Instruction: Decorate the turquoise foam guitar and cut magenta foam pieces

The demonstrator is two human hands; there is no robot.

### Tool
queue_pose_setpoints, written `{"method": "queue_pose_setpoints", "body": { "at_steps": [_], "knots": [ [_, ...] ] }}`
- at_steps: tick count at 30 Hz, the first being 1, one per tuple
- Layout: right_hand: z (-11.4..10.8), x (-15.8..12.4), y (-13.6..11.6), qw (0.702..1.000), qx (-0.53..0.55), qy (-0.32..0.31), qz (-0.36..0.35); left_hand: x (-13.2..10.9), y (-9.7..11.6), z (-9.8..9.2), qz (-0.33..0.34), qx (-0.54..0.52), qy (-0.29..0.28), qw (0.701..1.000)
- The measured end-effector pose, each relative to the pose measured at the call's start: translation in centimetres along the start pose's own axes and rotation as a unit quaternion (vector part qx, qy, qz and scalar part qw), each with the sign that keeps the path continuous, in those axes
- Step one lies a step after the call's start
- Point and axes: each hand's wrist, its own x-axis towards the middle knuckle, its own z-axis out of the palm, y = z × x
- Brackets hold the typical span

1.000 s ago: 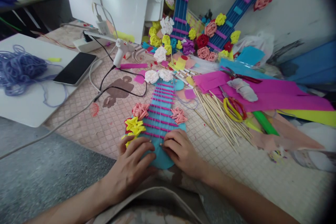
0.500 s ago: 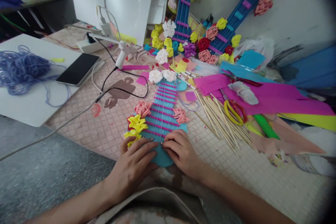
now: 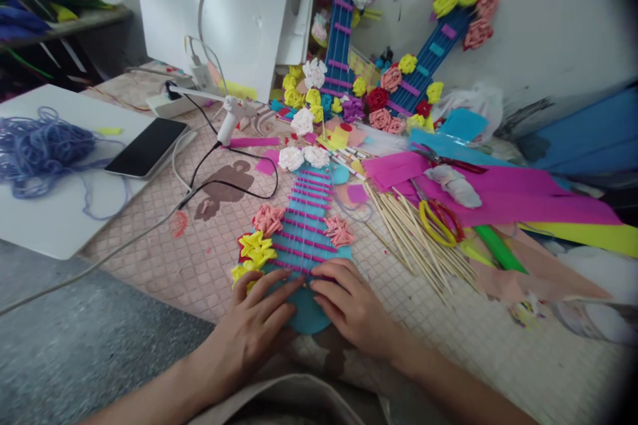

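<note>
A light-blue guitar-shaped craft piece (image 3: 312, 315) lies flat before me, crossed by magenta strips with thin strings running lengthwise. My left hand (image 3: 259, 312) rests on its lower left part, fingers stretched and slightly apart, beside the yellow paper flowers (image 3: 256, 249). From the right, my right hand (image 3: 349, 295) touches the board with loosely bent, separated fingers. Both sets of fingertips meet near the lower ends of the strings; whether a string end lies under them is too small to tell. Pink flowers (image 3: 339, 231) and white flowers (image 3: 303, 158) decorate the piece's sides and top.
To the right lie wooden sticks (image 3: 419, 239), scissors (image 3: 441, 220) and magenta paper (image 3: 538, 192). A white glue gun (image 3: 230, 121) with its cable stands at the back left, near a phone (image 3: 147, 147) and blue yarn (image 3: 47, 149). Finished blue guitars (image 3: 339, 46) lean against the wall.
The view has tilted slightly, so the scene sits lower. My right fingertips have moved a little apart from the left ones, and my left fingers have stretched out further on the board.
</note>
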Motion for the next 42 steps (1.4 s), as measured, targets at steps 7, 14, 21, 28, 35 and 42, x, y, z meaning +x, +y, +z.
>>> {"method": "queue_pose_setpoints", "body": {
  "at_steps": [7,14,21,28,35,42],
  "knots": [
    [-4.3,1.7,2.6,0.994,-0.031,0.099,0.040,-0.4,0.0,0.6,0.008,0.007,0.047,0.999],
    [-6.6,3.9,6.6,0.994,-0.074,0.038,0.072,-0.6,-0.2,0.5,0.025,0.027,0.067,0.997],
    [-5.2,9.3,8.0,0.996,-0.068,-0.045,-0.046,0.4,-0.6,-0.9,-0.020,0.004,0.120,0.993],
    [-3.6,11.4,9.1,0.975,-0.128,-0.146,-0.107,-0.7,-1.8,-1.5,-0.002,0.042,0.060,0.997],
    [-3.2,11.3,8.8,0.977,-0.086,-0.160,-0.114,0.3,-3.1,-2.9,-0.044,0.046,0.110,0.992],
    [-6.1,10.3,8.4,0.993,-0.039,-0.097,-0.046,1.7,-4.4,-4.5,-0.043,0.063,0.136,0.988]
  ]
}}
